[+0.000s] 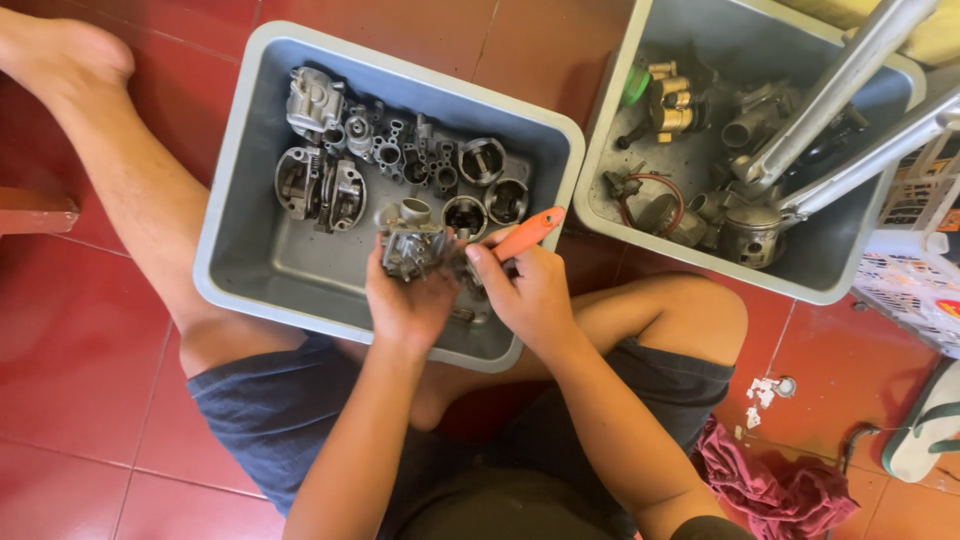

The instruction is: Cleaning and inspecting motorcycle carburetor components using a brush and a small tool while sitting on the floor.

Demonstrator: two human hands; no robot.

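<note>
My left hand (pixel 408 300) grips a grey metal carburetor body (pixel 410 243) over the near edge of a grey plastic tub (pixel 232 215). My right hand (pixel 525 290) holds a tool with an orange handle (pixel 528 232), its tip hidden against the carburetor. Both hands sit close together above the tub's front rim. Inside the tub lie several grey metal engine parts (pixel 320 185), among them round piston-like pieces (pixel 482 160).
A second grey tub (pixel 820 275) at the upper right holds brass fittings (pixel 672 105), a piston and two long metal tubes (pixel 840 80). A red rag (pixel 775 490) lies on the red tile floor at lower right. My bare legs flank the first tub.
</note>
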